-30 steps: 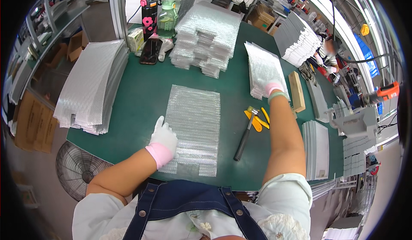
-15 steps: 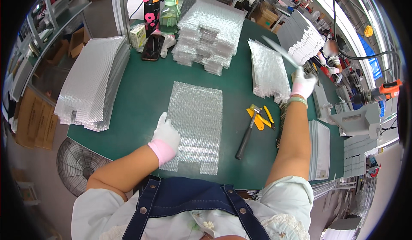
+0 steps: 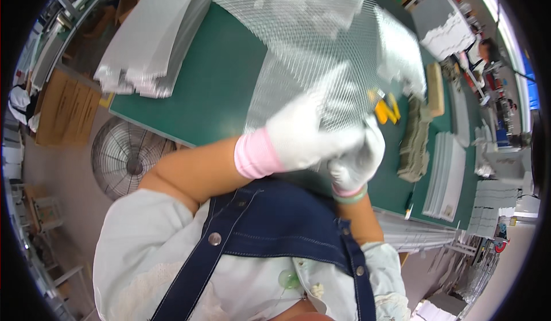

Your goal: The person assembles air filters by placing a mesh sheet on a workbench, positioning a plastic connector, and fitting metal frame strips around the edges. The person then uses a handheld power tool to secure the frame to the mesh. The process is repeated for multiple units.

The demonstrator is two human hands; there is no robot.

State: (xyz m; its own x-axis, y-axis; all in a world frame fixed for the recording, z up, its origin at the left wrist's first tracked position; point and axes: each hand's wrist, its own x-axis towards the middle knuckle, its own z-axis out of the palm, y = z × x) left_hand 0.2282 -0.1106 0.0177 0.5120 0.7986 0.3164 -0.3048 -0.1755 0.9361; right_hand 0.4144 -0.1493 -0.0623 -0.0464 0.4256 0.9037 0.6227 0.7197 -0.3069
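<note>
Head view. Found raised and tilted above the green table (image 3: 224, 68): one translucent mesh sheet (image 3: 321, 51), reaching from the gloved left hand (image 3: 298, 131) past the top of view, with a flat sheet (image 3: 267, 91) lying beneath. Held, seemingly clamped, with left fingers behind and thumb in front. Found touching the left thumb: right hand (image 3: 359, 160), with fingers curled together; cannot tell whether gripping the mesh sheet, owing to overlap. Judged light, flexible, likely slick under gloves and easily creased. Best taken by opposite borders, with light pressure. Noted for movement: open room between left stack (image 3: 149, 28) and flat sheet; near table edge passing beneath left forearm (image 3: 198, 166), beside fan (image 3: 129, 163). Tighter at right, with yellow tools (image 3: 381, 113), grey-green bundle (image 3: 416, 143) and wood block (image 3: 435, 88).
</note>
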